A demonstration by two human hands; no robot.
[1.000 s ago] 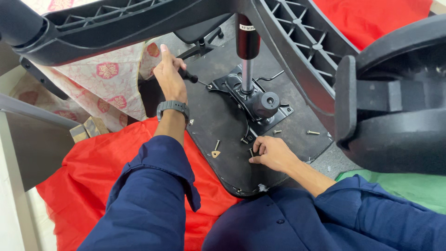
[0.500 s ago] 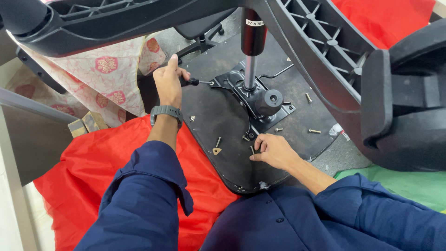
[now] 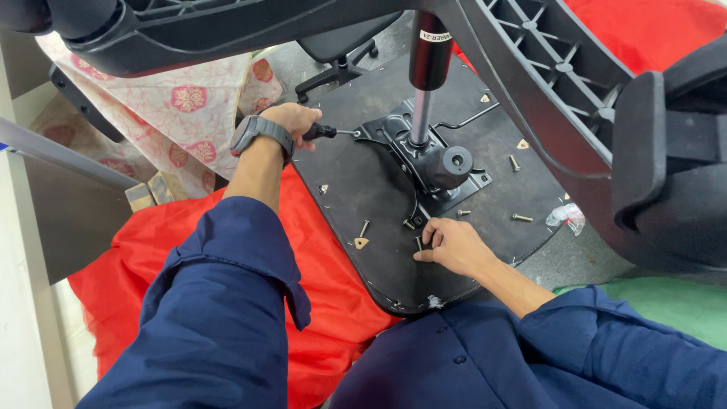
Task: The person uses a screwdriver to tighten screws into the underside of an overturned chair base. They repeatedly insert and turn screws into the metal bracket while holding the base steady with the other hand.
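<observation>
A red cloth (image 3: 113, 303) covers the floor at lower left, and on it lies the upturned black seat base (image 3: 363, 197) with its metal tilt mechanism (image 3: 435, 163) at centre frame. The left hand (image 3: 291, 121), fingers wrapped tight round a screwdriver (image 3: 329, 132), should keep the blade square on the plate's left corner; the right hand (image 3: 450, 246), fingers pinching a loose screw (image 3: 418, 244), steadies the base

Workshop: upturned chair seat (image 3: 379, 220), loose screws (image 3: 521, 217)
</observation>
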